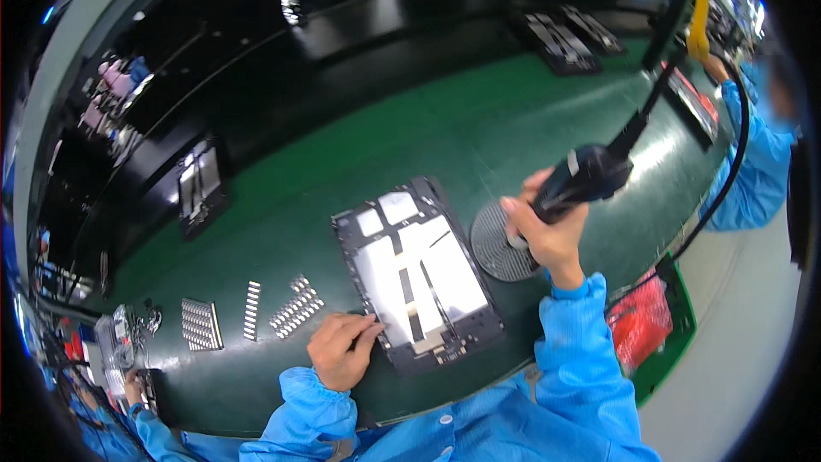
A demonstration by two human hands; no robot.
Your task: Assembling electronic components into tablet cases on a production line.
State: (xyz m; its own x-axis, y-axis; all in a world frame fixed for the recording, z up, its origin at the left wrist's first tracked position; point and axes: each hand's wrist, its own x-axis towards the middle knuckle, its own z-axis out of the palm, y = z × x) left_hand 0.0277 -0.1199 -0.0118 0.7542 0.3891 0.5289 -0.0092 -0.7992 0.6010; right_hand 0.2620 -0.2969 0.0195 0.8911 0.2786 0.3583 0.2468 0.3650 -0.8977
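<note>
In front of me on the green bench lies an opened tablet, its white battery cells and dark flat cables exposed in a black frame. My right hand is wrapped round a black electric screwdriver, which leans up to the right. Below that hand is a round grey ridged plate, right beside the tablet; the tool's tip is hard to make out there. My left hand rests at the tablet's lower left edge, fingers curled and thumb pressed to the index finger. Whatever it may pinch is too small to name.
Left of the tablet sit rows of small metal parts and a striped stack. Other opened tablets lie at far left and far right. A green bin holds a red bag. Black cable hangs at right, near a co-worker's sleeve.
</note>
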